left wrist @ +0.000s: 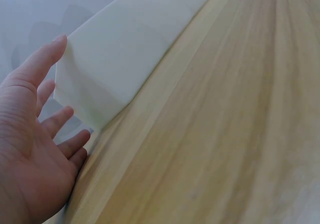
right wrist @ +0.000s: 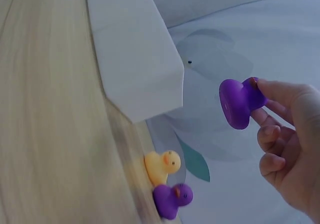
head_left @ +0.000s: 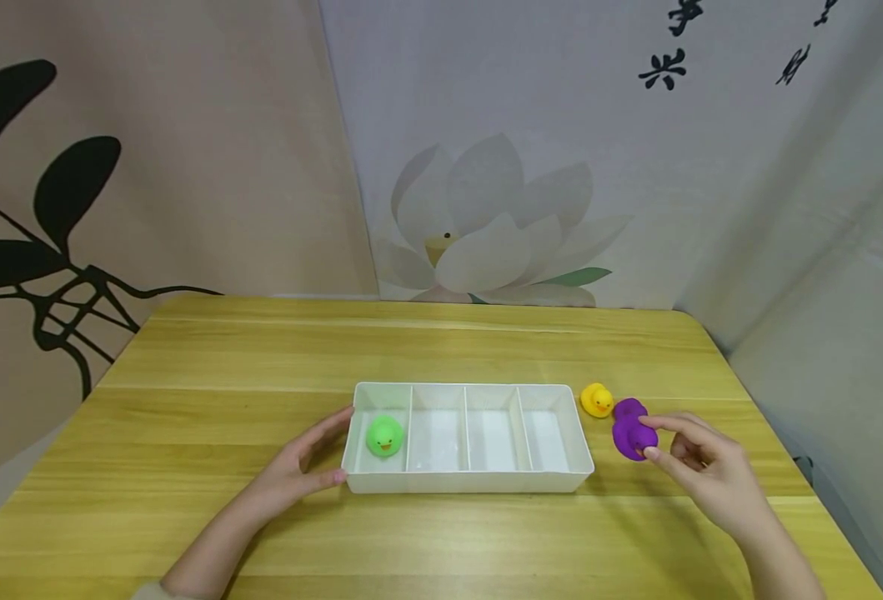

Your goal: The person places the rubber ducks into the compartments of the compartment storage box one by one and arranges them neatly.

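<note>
My right hand (head_left: 714,475) pinches a purple rubber duck (right wrist: 237,104) between thumb and fingers, raised over the table at the right. Behind it, partly covered in the head view, a second purple duck (right wrist: 169,201) stands beside a yellow duck (head_left: 597,400). A white tray with four compartments (head_left: 471,482) lies in the middle, and a green duck (head_left: 384,436) sits in its leftmost compartment. My left hand (head_left: 298,462) rests against the tray's left end, thumb at the near corner and relaxed fingers spread toward the far one.
The tray stands on a wooden table (head_left: 261,350). Behind the table hangs a pale cloth (head_left: 261,150) printed with a lotus flower and dark leaves. More light cloth (head_left: 824,292) hangs along the right side.
</note>
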Demonstrator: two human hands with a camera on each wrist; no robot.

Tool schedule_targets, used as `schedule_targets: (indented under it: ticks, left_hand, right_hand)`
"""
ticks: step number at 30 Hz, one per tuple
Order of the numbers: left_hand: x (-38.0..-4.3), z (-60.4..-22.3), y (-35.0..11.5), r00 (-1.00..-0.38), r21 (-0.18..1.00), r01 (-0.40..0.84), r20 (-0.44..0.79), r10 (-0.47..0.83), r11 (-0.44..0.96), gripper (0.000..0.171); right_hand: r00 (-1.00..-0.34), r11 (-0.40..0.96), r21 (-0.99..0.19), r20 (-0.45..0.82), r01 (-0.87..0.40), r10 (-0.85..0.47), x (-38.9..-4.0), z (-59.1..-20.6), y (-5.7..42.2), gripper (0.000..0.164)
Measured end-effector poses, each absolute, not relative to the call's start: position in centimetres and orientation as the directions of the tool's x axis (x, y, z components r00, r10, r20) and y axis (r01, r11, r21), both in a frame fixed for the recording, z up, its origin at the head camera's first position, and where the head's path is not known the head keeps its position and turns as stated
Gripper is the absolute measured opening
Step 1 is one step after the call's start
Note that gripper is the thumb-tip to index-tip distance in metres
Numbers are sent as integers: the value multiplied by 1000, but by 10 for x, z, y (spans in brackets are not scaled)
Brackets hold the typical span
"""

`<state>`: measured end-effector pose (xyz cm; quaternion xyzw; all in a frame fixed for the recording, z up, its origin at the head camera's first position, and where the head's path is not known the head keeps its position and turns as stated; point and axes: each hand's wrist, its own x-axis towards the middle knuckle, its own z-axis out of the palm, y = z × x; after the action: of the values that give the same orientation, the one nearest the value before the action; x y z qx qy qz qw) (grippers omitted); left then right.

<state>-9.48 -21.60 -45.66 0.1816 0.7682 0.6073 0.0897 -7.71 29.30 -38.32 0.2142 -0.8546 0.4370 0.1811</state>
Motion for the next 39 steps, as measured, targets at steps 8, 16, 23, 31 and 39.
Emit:
schedule_targets:
  ticks: [8,16,23,31,39]
  left_hand:
    - [-95,-457,-216,-917,966,169,81,391,196,76]
    - [-97,-457,-217,-914,962,180,87,396,205,75]
    - [-97,-457,-217,-912,961,188,93,400,204,75]
    - [-97,-456,-218,-913,958,186,86,399,217,75]
    - [-96,-458,-218,-912,961,182,86,401,208,74]
  right_hand:
    - [-830,498,-669,500,-551,-246,-79,-381,274,42]
    - [-799,413,-686,542,-599,-259,-82,-380,253,44]
    - [-792,375,-698,538,-611,-289,-88,-380,238,44]
    - [-795,336,-725,501,-601,-342,-92,-373,219,40]
    - [-795,287,-758,470,-586,-384,-97,-370,201,37]
